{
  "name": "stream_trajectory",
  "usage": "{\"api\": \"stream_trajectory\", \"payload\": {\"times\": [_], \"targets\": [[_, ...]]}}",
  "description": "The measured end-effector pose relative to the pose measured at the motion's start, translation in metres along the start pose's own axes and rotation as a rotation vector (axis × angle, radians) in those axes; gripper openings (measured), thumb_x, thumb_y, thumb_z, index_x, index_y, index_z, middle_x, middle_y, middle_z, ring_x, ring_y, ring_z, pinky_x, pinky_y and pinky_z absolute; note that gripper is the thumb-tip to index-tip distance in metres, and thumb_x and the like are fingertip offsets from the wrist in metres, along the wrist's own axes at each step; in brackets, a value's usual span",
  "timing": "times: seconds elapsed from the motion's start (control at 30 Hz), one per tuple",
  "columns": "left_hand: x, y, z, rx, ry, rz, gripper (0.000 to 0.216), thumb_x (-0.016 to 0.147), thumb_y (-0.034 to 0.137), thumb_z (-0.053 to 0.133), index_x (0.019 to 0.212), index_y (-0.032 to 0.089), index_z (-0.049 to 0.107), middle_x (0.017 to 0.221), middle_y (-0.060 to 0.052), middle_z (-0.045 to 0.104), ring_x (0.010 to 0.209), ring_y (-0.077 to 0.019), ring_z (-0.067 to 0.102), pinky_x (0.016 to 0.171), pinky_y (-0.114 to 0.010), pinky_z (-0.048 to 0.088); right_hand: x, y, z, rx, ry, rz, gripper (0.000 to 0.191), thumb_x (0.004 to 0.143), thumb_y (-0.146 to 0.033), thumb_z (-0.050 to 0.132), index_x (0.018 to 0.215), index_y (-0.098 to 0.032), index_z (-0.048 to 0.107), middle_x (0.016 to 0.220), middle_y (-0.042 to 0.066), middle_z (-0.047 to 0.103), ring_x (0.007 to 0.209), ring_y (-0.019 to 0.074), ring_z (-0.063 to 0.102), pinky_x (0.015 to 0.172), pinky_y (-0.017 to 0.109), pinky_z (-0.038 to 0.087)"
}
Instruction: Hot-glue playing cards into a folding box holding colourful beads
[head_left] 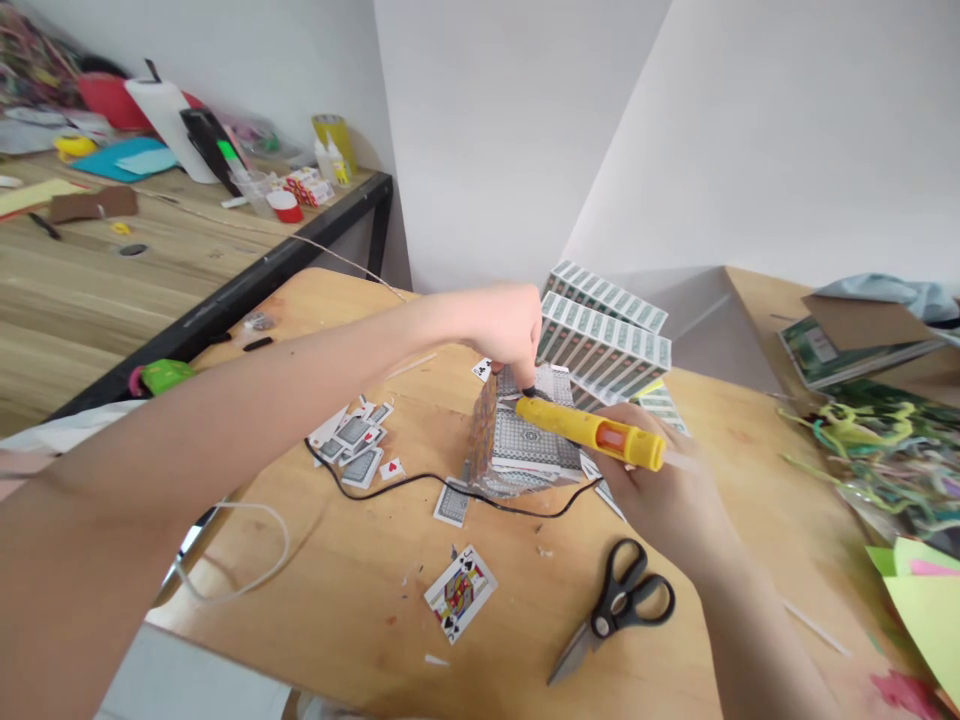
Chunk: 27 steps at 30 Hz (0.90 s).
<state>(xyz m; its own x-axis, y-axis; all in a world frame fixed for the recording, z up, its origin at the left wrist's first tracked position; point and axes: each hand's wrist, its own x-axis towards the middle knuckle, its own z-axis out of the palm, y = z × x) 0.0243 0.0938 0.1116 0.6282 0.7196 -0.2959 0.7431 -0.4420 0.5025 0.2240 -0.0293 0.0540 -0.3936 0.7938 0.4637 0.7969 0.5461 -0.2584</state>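
Note:
A yellow hot glue gun [592, 432] is gripped in my right hand [660, 495], its dark nozzle pointing left over a box-like structure of playing cards [529, 440]. A clear stick pokes out of the gun's rear. My left hand [510, 325] reaches down at the back of the card structure, fingers curled, fingertips beside the nozzle. Whatever those fingers pinch is hidden. Patterned card backs cover the structure's top, and its left side looks shiny. Behind it stand stacked card boxes [604, 335]. A black cord [420, 478] runs across in front.
Scissors [615, 610] and a jack card [460, 594] lie near the front of the table [337, 620]. Loose cards [356, 440] are scattered left. Tangled strings [870, 460] lie at right. A second table [225, 260] at upper left bears bottles and craft supplies.

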Motion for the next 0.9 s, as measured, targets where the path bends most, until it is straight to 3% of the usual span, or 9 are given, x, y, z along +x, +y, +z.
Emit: {"api": "stream_trajectory", "payload": {"times": [0.9], "targets": [[0.0023, -0.0098, 0.0048, -0.128, 0.026, 0.001, 0.014, 0.053, 0.029, 0.077, 0.060, 0.018, 0.072, 0.043, 0.002, 0.057, 0.048, -0.0120, 0.052, 0.050, -0.025, 0.033, -0.0028, 0.0006, -0.0010, -0.056, 0.020, 0.011, 0.009, 0.091, -0.028, 0.048, 0.085, -0.022, 0.050, 0.072, 0.003, 0.061, 0.061, 0.0171, 0.058, 0.052, 0.027, 0.043]]}}
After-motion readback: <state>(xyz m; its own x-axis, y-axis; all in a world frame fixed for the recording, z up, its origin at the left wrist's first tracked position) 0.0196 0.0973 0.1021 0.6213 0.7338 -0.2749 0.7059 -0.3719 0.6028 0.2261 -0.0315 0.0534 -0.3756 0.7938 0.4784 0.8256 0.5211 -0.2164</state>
